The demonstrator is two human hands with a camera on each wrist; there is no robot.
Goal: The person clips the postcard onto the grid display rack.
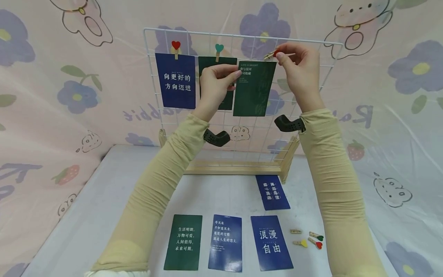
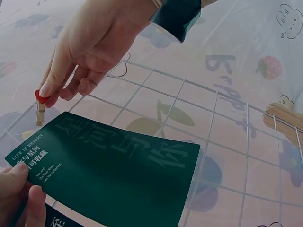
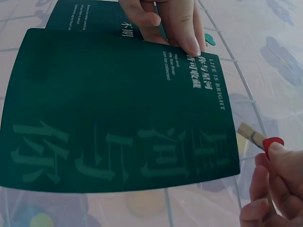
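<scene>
With my left hand (image 1: pixel 219 86), near the top centre of the head view, I pinch a green card (image 1: pixel 255 90) by its upper left edge, thumb on the printed face. The card is upright in front of the wire rack (image 1: pixel 238 36), right of the middle in the upper part of the frame. My right hand (image 1: pixel 302 71), at the upper right, pinches a red-heart clothespin (image 1: pixel 276 53) by its heart end between thumb and finger. The pin's wooden tip points toward the card's top edge and sits just beside it; whether the two touch I cannot tell.

Left of my left hand, a blue card (image 1: pixel 175 81) hangs from the rack under another red-heart pin (image 1: pixel 175 45). Next to it, partly hidden behind my left hand, a second green card (image 1: pixel 225 104) hangs under a teal-heart pin (image 1: pixel 219 47). The rack stands on a wooden base (image 1: pixel 235 169) at mid-frame.

On the white table (image 1: pixel 76 238), along the bottom of the frame, lie a green text card (image 1: pixel 183 242) and two blue text cards (image 1: pixel 225 243), with a sideways blue card (image 1: pixel 273 192) above them, near the base. Four loose clothespins (image 1: pixel 300 243) lie at the lower right.
</scene>
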